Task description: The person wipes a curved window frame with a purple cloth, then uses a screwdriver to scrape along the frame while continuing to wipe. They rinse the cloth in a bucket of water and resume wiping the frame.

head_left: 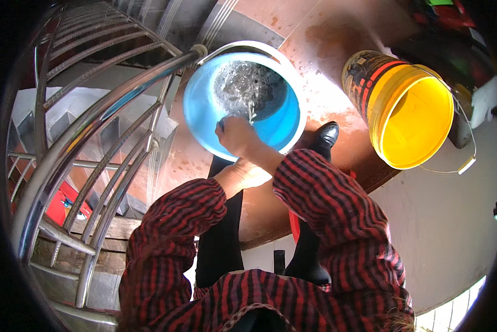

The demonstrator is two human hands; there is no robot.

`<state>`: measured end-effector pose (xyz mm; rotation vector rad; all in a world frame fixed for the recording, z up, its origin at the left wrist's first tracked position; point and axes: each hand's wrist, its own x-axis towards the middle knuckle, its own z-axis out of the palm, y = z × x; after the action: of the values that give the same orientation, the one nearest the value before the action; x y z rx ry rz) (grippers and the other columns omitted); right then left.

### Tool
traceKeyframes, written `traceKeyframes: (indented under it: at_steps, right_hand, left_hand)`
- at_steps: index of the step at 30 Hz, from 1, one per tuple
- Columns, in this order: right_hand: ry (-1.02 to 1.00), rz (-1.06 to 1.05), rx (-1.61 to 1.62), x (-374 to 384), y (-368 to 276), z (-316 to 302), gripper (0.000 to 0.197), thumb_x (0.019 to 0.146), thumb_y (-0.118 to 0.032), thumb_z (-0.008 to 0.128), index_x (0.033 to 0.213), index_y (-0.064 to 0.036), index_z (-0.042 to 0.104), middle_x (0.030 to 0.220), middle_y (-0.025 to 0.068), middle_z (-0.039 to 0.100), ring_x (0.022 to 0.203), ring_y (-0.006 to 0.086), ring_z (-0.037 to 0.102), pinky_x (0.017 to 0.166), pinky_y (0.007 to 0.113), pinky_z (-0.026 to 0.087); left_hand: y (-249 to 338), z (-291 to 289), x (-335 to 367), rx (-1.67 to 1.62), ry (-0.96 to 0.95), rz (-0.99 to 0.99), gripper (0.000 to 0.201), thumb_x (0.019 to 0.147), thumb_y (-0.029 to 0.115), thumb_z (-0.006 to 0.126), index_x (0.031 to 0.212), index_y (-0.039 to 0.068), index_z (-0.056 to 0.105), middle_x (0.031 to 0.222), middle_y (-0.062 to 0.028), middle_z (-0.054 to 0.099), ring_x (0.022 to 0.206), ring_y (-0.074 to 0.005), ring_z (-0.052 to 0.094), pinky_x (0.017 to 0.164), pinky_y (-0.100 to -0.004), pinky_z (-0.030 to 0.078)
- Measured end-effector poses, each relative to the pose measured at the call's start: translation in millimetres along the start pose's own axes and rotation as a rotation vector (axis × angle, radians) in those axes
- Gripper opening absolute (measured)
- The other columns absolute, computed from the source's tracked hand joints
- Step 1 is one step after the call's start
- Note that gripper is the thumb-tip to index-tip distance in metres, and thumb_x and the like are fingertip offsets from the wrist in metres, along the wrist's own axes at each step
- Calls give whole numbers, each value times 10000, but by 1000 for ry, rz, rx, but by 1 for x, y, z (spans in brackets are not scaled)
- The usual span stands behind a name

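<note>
A light blue bucket [204, 110] with a white rim stands in front of me, with frothy grey water [248, 91] at its bottom. Over its near side my right hand [240, 136] is closed, fingers curled. Whatever it holds, if anything, is hidden, though a small dark spot shows by its thumb side. Just past the fingers a pale streak, perhaps water, runs above the froth. My left hand [252, 172] lies beneath my right wrist at the bucket's near rim. Its fingers are mostly covered by my right forearm, so their grip is unclear.
An orange-yellow bucket [411, 124] with a wire handle lies tipped on the right, its mouth facing me. Metal stair railings [101, 110] curve along the left, with steps beyond. The brown tiled floor [320, 33] has wet patches. My black shoe [328, 133] stands beside the blue bucket.
</note>
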<state>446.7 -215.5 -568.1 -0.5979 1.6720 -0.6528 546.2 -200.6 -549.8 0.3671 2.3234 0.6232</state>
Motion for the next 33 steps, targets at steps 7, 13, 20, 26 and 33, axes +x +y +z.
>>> traceKeyframes:
  at_steps: [7, 13, 20, 26, 33]
  right_hand:
    - [-42, 86, -130, -56, -5, -3, 337, 962, -307, 544, 952, -44, 755, 937, 265, 723, 883, 470, 708, 827, 553, 570]
    - [195, 167, 1141, -193, 29, -70, 259, 1008, -221, 588, 1058, 32, 609, 847, 136, 650, 709, 248, 664, 703, 415, 574]
    - [699, -151, 1521, -455, 103, -143, 199, 1005, -210, 590, 913, -34, 579, 725, 51, 547, 654, 168, 559, 651, 303, 514]
    - [945, 92, 1426, -519, 176, -145, 247, 1051, -252, 573, 924, -41, 597, 717, 56, 579, 638, 165, 587, 630, 302, 495]
    - [871, 239, 1261, -484, 191, -139, 253, 1068, -213, 545, 911, -19, 580, 718, 73, 576, 629, 182, 581, 641, 316, 501]
  left_hand:
    - [24, 5, -42, -429, 5, -12, 496, 990, 302, 519, 1422, 61, 544, 1472, -189, 529, 1399, -321, 465, 1165, -463, 355]
    - [124, -102, -31, -214, -14, 501, 202, 885, 241, 682, 884, 41, 709, 896, -104, 688, 993, -327, 675, 881, -462, 516]
    - [189, -178, -51, -1077, 592, -104, 379, 961, 242, 706, 1250, 13, 621, 1201, -94, 657, 1099, -232, 634, 918, -389, 520]
    - [16, -57, -44, -1273, 796, -1675, 908, 842, 732, 694, 1413, 47, 519, 1221, -108, 650, 893, -295, 619, 702, -461, 515]
    - [-60, 67, -72, -1932, 1112, -930, 393, 1066, 215, 553, 1411, 30, 515, 1295, -121, 623, 1128, -303, 631, 884, -467, 555]
